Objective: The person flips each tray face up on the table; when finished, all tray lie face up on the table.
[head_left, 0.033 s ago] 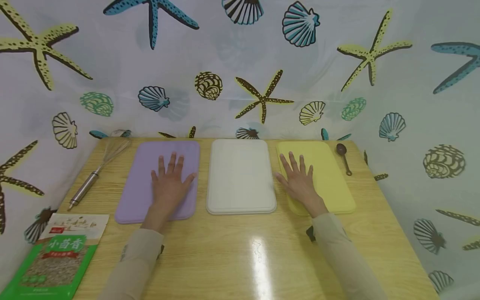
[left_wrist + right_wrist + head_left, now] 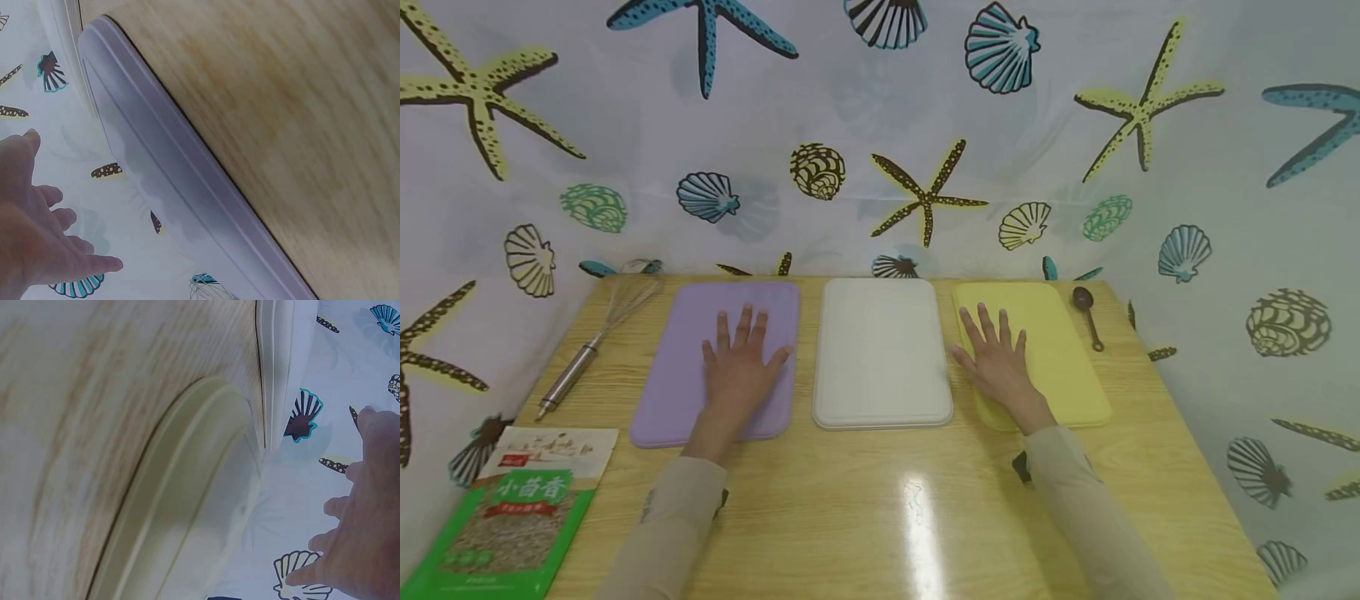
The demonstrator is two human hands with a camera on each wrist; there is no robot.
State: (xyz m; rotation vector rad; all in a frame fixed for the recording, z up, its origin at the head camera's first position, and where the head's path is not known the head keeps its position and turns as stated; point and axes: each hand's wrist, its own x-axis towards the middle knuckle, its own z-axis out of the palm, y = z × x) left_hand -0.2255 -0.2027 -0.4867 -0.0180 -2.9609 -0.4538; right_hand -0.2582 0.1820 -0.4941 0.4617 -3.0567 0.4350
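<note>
My left hand (image 2: 739,375) is spread over a purple rectangular board (image 2: 662,400), its palm facing down. In the left wrist view the hand (image 2: 44,231) appears apart from the purple board (image 2: 169,169). Over the left part of a yellow board (image 2: 1067,367) is my right hand (image 2: 1002,367), with fingers straight and spread. The right wrist view likewise shows a gap between the hand (image 2: 362,512) and the yellow board (image 2: 181,506). A white board (image 2: 882,354) lies flat between the two hands. Neither hand holds anything.
A whisk (image 2: 587,354) with a metal handle lies left of the purple board. At the front left corner is a green packet of fennel seeds (image 2: 520,517). A small dark brown spoon (image 2: 1086,312) rests right of the yellow board. A patterned curtain (image 2: 760,108) hangs behind the wooden table (image 2: 842,517).
</note>
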